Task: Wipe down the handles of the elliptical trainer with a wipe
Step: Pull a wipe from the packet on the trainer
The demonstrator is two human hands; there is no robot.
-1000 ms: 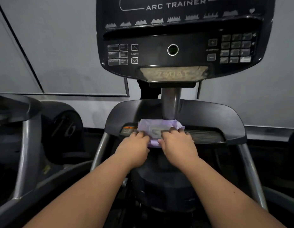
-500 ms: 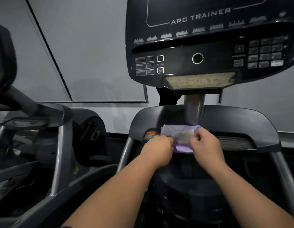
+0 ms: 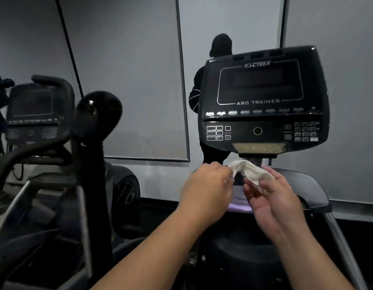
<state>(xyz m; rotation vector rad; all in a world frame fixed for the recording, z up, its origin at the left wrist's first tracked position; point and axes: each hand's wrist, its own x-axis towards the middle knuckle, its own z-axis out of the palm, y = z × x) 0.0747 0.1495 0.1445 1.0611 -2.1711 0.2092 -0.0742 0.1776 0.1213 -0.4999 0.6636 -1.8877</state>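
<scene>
Now a white wipe (image 3: 249, 171) has been pulled from the purple pack (image 3: 240, 203) below the console (image 3: 263, 101), pinched by left hand (image 3: 208, 185) and right hand (image 3: 273, 197), so the black handle (image 3: 97, 114) must be reached next.

Two hands, left (image 3: 206, 185) and right (image 3: 271, 197), one white wipe (image 3: 249, 169), one purple packet (image 3: 240, 204), two consoles (image 3: 263, 101) (image 3: 33, 114), one black handle (image 3: 97, 114).
</scene>
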